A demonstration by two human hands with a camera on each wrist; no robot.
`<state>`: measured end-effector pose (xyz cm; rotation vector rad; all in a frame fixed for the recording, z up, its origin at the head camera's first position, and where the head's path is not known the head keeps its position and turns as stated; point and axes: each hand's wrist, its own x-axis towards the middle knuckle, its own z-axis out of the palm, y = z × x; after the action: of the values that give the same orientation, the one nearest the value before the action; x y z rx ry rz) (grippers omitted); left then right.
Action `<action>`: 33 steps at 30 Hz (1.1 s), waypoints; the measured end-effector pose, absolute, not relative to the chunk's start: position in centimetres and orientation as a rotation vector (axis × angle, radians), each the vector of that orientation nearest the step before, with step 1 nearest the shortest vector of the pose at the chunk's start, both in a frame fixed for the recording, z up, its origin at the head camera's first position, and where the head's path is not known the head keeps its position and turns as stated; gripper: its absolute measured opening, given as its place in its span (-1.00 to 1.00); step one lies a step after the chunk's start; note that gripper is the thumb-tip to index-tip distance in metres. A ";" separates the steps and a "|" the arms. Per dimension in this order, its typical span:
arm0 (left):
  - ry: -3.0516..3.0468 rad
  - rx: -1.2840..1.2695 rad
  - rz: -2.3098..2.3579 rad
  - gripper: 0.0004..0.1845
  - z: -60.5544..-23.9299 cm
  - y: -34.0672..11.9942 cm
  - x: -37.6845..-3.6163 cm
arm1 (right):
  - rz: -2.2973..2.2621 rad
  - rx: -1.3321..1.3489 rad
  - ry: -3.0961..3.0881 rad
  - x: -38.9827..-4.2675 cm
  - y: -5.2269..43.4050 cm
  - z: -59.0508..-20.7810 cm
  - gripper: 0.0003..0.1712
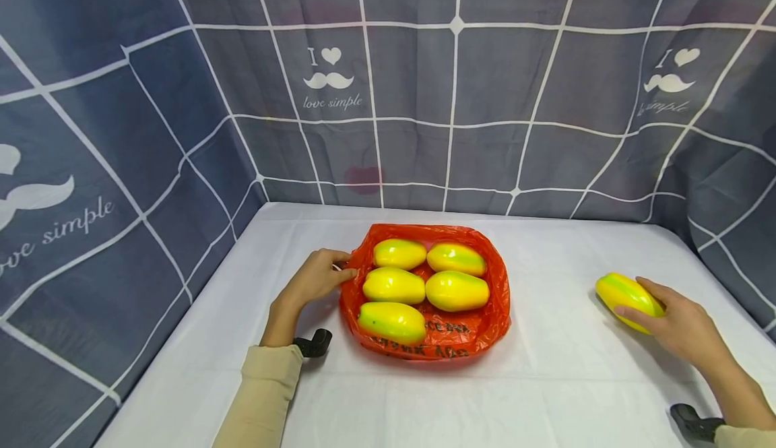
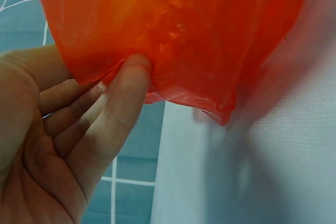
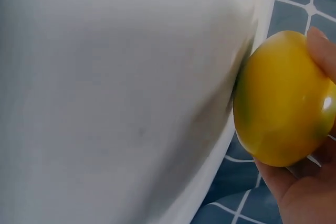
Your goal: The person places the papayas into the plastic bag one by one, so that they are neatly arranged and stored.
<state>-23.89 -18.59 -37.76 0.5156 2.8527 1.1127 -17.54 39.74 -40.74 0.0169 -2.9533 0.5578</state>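
Observation:
A red plastic bag [image 1: 433, 351] lies with its mouth spread wide, printed with dark letters along the front. Several glossy yellow-green papayas [image 1: 394, 285] lie inside it in two columns. My left hand [image 1: 318, 276] pinches the bag's left edge between thumb and fingers; in the left wrist view the thumb presses the thin red plastic [image 2: 184, 40]. Far to the right, my right hand [image 1: 685, 323] grips another papaya [image 1: 627, 298] from its right side. In the right wrist view that papaya [image 3: 283, 98] sits between the thumb and fingers, close to the white surface.
A white cloth [image 1: 545, 374] covers the table. Grey-blue curtains [image 1: 412, 98] with white grid lines stand behind it and at both sides. A black wrist mount [image 1: 314, 343] is on the left arm, another [image 1: 694, 424] on the right.

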 end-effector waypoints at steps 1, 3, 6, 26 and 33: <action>2.853 0.512 1.117 -0.73 -37.8 -18.6 -23.9 | 0.551 0.041 -2.946 -17.5 39.6 -40.7 0.00; 2.855 0.516 1.120 -0.73 -37.7 -18.6 -23.8 | 0.544 0.081 -2.930 -17.6 39.3 -40.4 -0.02; 2.857 0.514 1.119 -0.73 -37.7 -18.6 -23.9 | 0.543 0.128 -2.896 -17.5 38.7 -39.9 -0.04; 2.859 0.517 1.111 -0.69 -37.7 -18.7 -24.0 | 0.597 0.439 -2.722 -15.9 32.1 -36.3 -0.18; 2.853 0.507 1.111 -0.68 -37.6 -18.7 -23.8 | 0.586 0.519 -2.691 -15.4 29.2 -35.4 -0.19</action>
<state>-23.85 -18.72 -37.63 0.5073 2.8526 1.1106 -15.43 29.16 -35.38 0.5191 -2.6913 0.5860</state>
